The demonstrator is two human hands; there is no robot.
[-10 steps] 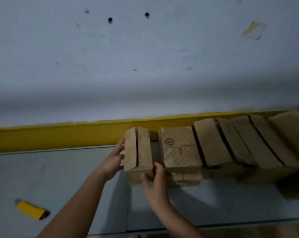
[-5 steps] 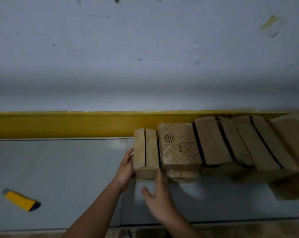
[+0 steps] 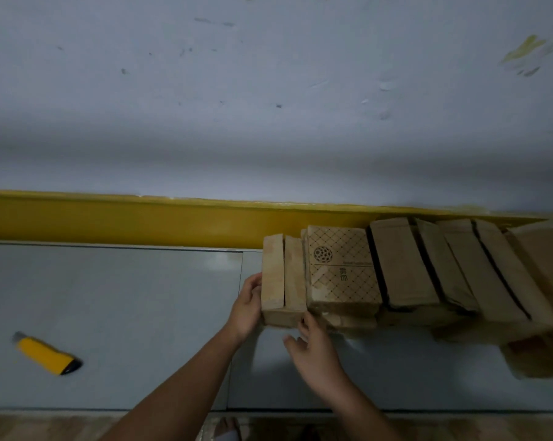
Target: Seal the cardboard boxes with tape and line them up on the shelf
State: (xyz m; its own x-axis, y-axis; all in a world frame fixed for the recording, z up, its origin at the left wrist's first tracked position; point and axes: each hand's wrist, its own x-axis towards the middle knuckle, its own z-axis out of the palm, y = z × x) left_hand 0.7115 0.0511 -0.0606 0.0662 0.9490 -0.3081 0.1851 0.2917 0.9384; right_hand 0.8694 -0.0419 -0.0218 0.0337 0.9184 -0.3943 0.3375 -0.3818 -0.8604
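Since the earlier frame, the plain box (image 3: 283,275) has closed the gap and now touches the patterned box (image 3: 342,272) on the shelf (image 3: 109,313). Your left hand (image 3: 246,308) presses the plain box's left face with nearly straight fingers. Your right hand (image 3: 313,351), loosely spread and gripping nothing, touches its front lower corner. Caution: the row of boxes (image 3: 459,268) beyond leans to the right. Further sideways force may tip that row or skew the line.

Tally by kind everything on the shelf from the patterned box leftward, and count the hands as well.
patterned box: 1
plain box: 1
yellow cutter: 1
hands: 2, the left hand against the plain box's side and the right hand at its front corner
total: 5
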